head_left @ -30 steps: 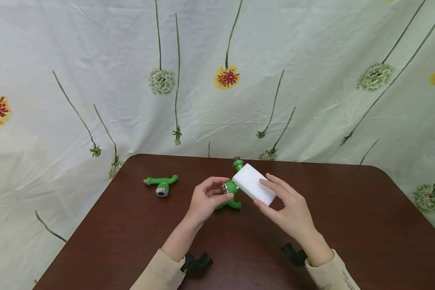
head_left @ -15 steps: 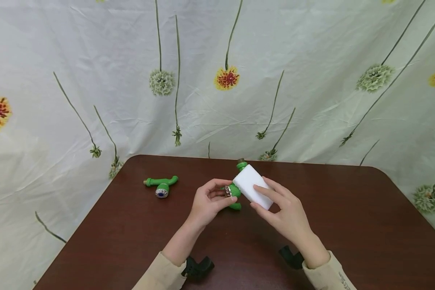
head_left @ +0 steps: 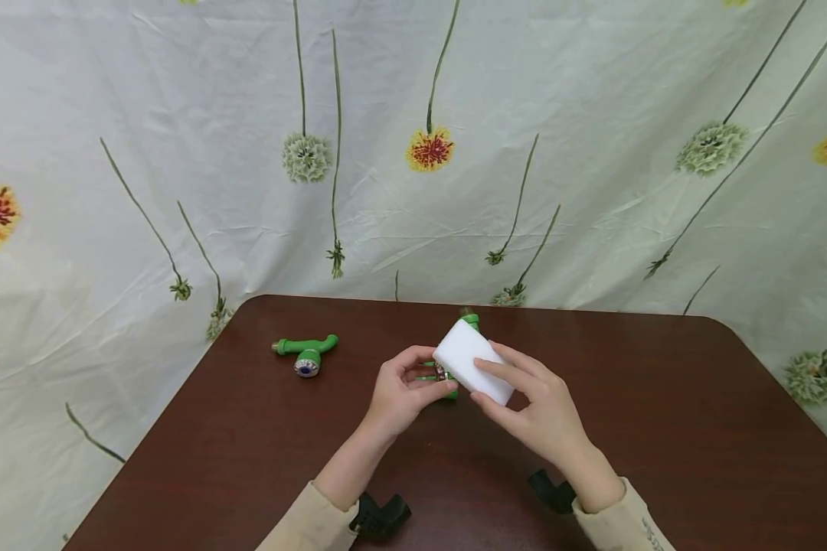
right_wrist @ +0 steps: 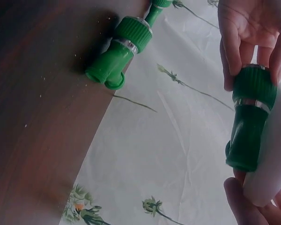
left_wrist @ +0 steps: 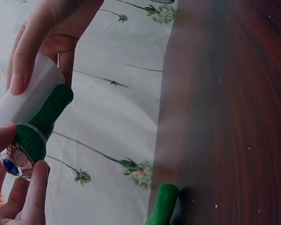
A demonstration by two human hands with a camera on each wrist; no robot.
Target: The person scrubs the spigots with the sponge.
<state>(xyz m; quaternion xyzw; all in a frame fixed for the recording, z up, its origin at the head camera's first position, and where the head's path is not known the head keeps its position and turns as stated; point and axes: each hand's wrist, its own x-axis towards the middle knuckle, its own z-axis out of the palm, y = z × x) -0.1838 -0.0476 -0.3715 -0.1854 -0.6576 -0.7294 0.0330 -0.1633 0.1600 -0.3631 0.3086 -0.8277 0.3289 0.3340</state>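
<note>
My left hand (head_left: 403,390) pinches a green faucet (left_wrist: 28,143) by its ribbed knob, which has a silver ring and a blue centre in the left wrist view. A white sponge block (head_left: 463,353) is held in my right hand (head_left: 540,402), between thumb and fingers. The sponge lies along the faucet's body and hides most of it in the head view. Only the pipe end (head_left: 472,318) and a bit of green below the left fingers show there. Both things are held up above the table.
A second green faucet (head_left: 308,352) lies on the dark brown table (head_left: 248,459), to the left. Behind the table hangs a white flowered cloth (head_left: 413,214). Dark wrist mounts stick out beside the left sleeve (head_left: 317,520) and right sleeve (head_left: 623,520).
The faucet's pipe end has shifted right and slightly down. The right hand and sponge have moved a little left and down, covering more of the knob. The second faucet has stayed put.
</note>
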